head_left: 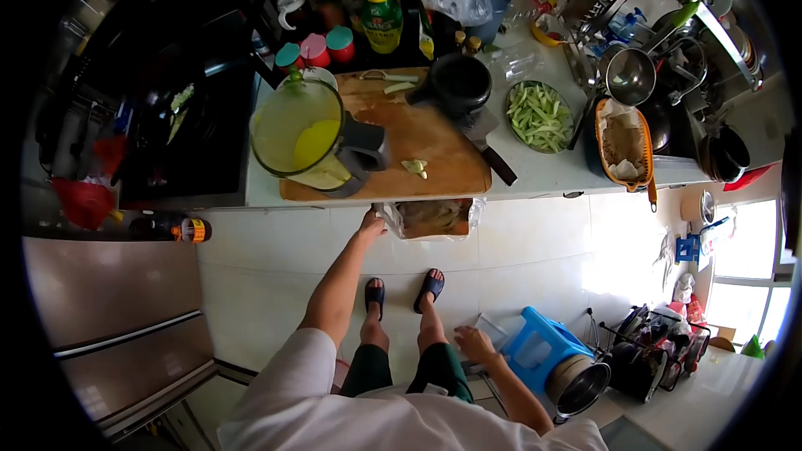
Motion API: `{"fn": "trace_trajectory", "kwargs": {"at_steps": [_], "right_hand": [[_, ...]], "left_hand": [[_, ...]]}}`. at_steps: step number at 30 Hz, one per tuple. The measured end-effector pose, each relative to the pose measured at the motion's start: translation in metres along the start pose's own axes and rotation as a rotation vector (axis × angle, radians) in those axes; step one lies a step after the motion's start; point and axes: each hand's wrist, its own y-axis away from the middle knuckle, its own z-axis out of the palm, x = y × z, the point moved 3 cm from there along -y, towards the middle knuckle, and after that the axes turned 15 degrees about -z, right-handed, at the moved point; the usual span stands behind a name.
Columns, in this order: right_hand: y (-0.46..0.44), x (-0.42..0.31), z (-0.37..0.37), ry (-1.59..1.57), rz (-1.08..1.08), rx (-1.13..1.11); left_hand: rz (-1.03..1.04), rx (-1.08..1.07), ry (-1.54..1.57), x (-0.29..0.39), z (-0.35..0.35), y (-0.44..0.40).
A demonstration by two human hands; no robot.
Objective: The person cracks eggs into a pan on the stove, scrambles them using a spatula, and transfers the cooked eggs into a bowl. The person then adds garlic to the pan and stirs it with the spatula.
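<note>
My left hand (373, 224) reaches to the counter's front edge, fingers closed on the left side of a bin (434, 219) lined with a clear plastic bag, brownish inside. My right hand (474, 342) hangs low at my side, fingers loosely apart, with nothing visible in it. On the wooden cutting board (434, 138) above the bin stand a blender jug (309, 138) with yellow contents and a black pot-like container (459, 83). A few pale pieces, maybe garlic (415, 168), lie near the board's front. A cleaver (489, 146) with a dark handle rests across its right edge.
A plate of cut green vegetable strips (539, 115) and a paper-lined orange basket (624, 142) stand to the right. At the left is a black stove (188, 117). A blue stool (543, 342) and metal pot (578, 384) are on the floor side by my right arm.
</note>
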Motion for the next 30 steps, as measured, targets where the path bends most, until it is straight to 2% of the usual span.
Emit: {"fn": "trace_trajectory", "kwargs": {"at_steps": [3, 6, 8, 9, 12, 14, 16, 18, 20, 22, 24, 26, 28, 30], "right_hand": [[0.012, -0.004, 0.032, -0.076, 0.093, -0.097], [0.019, -0.020, 0.060, -0.095, 0.130, -0.162], [0.020, -0.032, 0.077, -0.141, 0.067, -0.123], [0.018, -0.037, 0.085, -0.165, 0.052, -0.110], [-0.001, -0.054, 0.100, -0.224, 0.040, 0.006], [-0.016, -0.069, 0.096, -0.276, 0.016, 0.193], [-0.023, -0.087, 0.085, -0.349, -0.027, 0.467], [-0.037, -0.074, 0.091, -0.496, 0.049, 0.665], [-0.052, -0.045, 0.093, -0.511, -0.004, 0.908], [-0.063, -0.029, 0.069, -0.358, 0.030, 1.020], [-0.071, 0.001, 0.062, -0.299, 0.121, 1.109], [-0.076, 0.030, 0.041, -0.387, 0.142, 1.195], [-0.065, 0.047, 0.017, -0.490, 0.359, 1.305], [-0.054, 0.073, 0.009, -0.276, 0.291, 1.467]], "left_hand": [[0.062, 0.057, 0.092, 0.001, 0.011, -0.025], [0.349, 0.078, -0.149, 0.000, 0.019, -0.047], [0.524, 0.062, -0.366, -0.006, 0.018, -0.062], [0.632, -0.041, -0.131, -0.017, 0.022, -0.077], [0.756, -0.110, 0.022, -0.054, 0.024, -0.111], [0.794, 0.131, -0.325, -0.077, 0.026, -0.070], [0.703, -0.026, -0.419, -0.101, 0.042, -0.017], [0.656, 0.050, -0.542, -0.159, 0.059, -0.017], [0.763, -0.036, -0.695, -0.176, 0.086, 0.029], [0.492, -0.160, -0.777, -0.180, 0.120, 0.067], [0.711, -0.345, -0.746, -0.189, 0.154, 0.081], [0.798, -0.434, -0.802, -0.202, 0.187, 0.083], [0.847, -0.383, -0.734, -0.217, 0.204, 0.082], [0.732, -0.546, -0.750, -0.223, 0.209, 0.067]]}}
